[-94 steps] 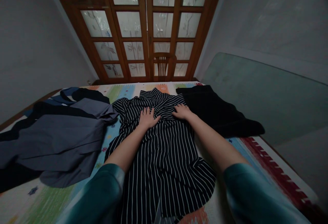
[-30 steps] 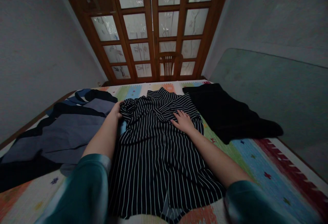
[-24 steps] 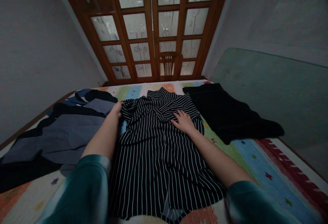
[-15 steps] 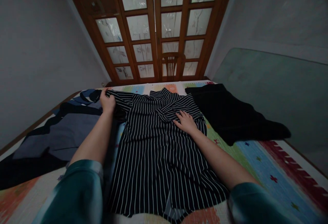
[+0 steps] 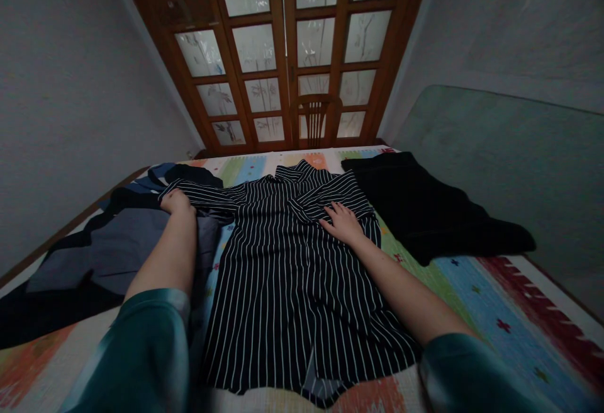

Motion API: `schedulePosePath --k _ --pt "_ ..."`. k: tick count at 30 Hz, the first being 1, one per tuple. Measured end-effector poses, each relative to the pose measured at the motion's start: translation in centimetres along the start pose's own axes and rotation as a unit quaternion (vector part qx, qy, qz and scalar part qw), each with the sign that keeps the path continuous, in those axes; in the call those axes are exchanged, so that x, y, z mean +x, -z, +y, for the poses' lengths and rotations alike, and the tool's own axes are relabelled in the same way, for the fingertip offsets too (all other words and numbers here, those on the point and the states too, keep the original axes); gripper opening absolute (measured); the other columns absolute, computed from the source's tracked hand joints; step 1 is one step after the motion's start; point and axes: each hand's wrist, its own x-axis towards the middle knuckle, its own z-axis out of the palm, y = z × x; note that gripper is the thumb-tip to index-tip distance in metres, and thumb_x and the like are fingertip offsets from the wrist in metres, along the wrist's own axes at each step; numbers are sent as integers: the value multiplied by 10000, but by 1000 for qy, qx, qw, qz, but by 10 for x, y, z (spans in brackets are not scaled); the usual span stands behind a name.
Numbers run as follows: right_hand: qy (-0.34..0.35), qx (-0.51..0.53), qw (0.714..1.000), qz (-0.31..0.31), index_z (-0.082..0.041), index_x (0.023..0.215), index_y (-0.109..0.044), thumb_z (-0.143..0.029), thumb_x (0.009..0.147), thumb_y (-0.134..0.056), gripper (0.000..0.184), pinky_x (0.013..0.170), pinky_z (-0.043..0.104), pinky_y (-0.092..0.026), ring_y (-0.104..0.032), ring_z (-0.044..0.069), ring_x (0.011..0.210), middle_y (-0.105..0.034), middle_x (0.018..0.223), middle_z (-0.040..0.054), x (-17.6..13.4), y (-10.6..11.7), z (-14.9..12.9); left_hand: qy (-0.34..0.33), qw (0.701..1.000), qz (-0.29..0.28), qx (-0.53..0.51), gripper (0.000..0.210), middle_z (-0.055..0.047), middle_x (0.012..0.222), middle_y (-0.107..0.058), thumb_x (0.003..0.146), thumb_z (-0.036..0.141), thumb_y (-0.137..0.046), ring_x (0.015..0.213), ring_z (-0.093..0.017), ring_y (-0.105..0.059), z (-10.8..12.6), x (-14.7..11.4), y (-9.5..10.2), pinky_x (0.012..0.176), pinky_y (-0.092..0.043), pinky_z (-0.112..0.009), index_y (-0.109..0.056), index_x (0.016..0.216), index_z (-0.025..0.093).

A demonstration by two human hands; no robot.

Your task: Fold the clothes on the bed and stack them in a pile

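Note:
A black shirt with white stripes [image 5: 278, 274] lies spread out in front of me, its collar at the far end and its hem near me. The sleeve on the right is folded across the chest, and my right hand [image 5: 343, 223] rests flat on it with the fingers apart. At the far left my left hand [image 5: 177, 203] is closed on the end of the other sleeve, which stretches out sideways over the dark clothes there. The fingertips of that hand are partly hidden.
Grey and black clothes [image 5: 117, 243] lie on the left, and a black garment [image 5: 419, 211] on the right. Beneath everything is a colourful patterned cloth [image 5: 491, 312]. A wooden chair [image 5: 315, 117] stands beyond the far edge, before glazed wooden doors [image 5: 287, 54]. A pale green panel [image 5: 509, 155] leans at the right wall.
My left hand has moved left and slightly towards me, drawing the sleeve out straighter and lower. My right hand has stayed in place on the folded sleeve.

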Motion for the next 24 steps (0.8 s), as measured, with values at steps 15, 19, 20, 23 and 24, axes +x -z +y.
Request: schedulePosePath --k 15,19,20,23,24 --pt "0 4 1000 1 -173 1447 -434 -508 965 -375 590 1129 442 -234 -279 296 1424 -351 1535 136 -1 2 -1 -164 976 -136 -43 323 -68 1101 -704 783 172 -538 1049 -185 -622 89 -39 -34 965 -451 -293 -685 1062 101" --pt "1 -1 1000 4 -174 1444 -439 -505 963 -380 587 1129 434 -240 -291 292 1420 -357 1533 133 -1 2 0 -193 891 -410 -32 295 -65 1024 -733 794 397 -583 1020 -217 -640 98 -78 -50 964 -448 -326 -730 840 146" --pt "1 -2 1000 7 -174 1443 -442 -503 963 -381 585 1129 434 -242 -293 293 1418 -359 1531 133 -1 2 0 -177 880 -439 -30 335 -70 1000 -737 813 433 -549 999 -218 -645 96 -85 -54 948 -456 -328 -722 794 147" --pt "3 -3 1000 11 -176 1437 -449 -497 963 -380 578 1126 440 -248 -295 296 1418 -362 1530 135 -1 1 1 -143 884 -444 19 370 -81 928 -738 858 406 -452 924 -213 -654 79 -102 -62 887 -482 -330 -703 799 142" --pt "4 -3 1000 11 -176 1436 -450 -496 962 -379 576 1125 443 -249 -292 297 1419 -360 1531 136 -1 1 1 -144 888 -433 55 356 -82 921 -735 860 381 -440 904 -214 -653 72 -108 -63 873 -485 -333 -702 843 141"
